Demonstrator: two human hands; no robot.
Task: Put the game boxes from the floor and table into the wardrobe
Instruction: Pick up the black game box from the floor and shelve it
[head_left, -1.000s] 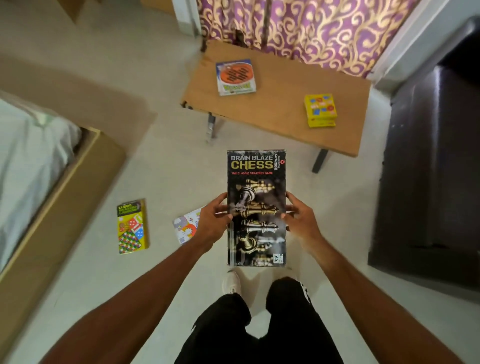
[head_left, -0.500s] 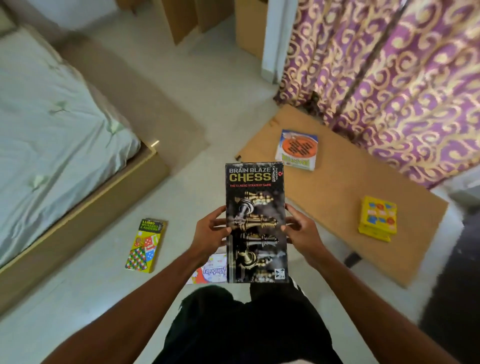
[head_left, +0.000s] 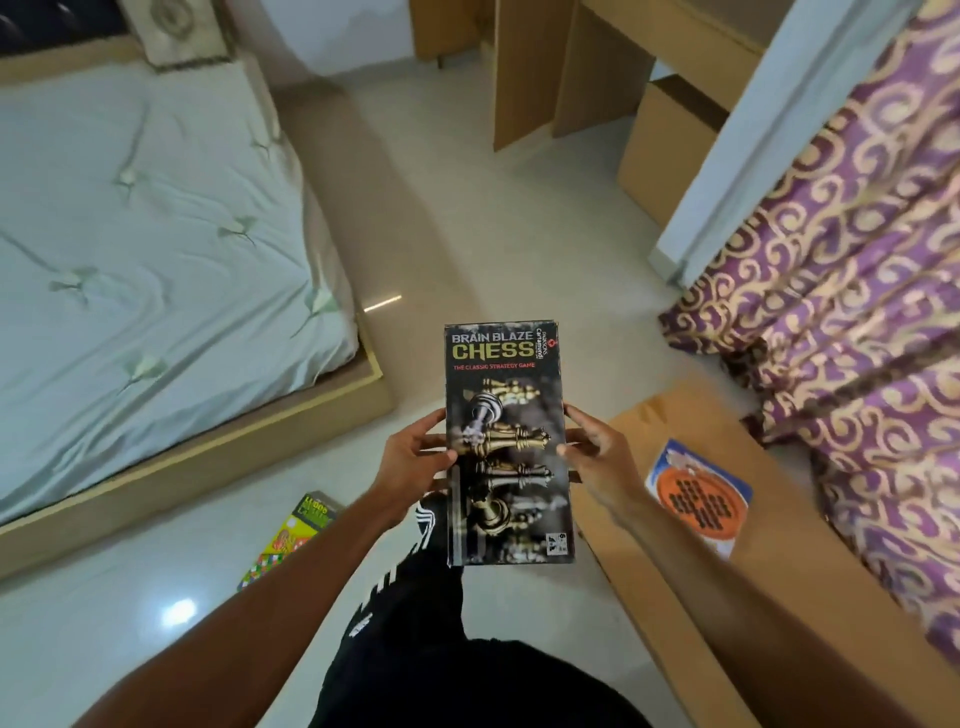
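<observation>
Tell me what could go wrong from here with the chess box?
The chess box is held only at its long edges by the left hand and right hand, so it could slip. The green box lies on the floor near the legs; the person could step on it. The table is close on the right; a leg could hit it.

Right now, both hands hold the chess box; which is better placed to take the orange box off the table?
Right, probably: the orange box lies on the table beside the right hand; the left hand would cross the chess box.
</observation>
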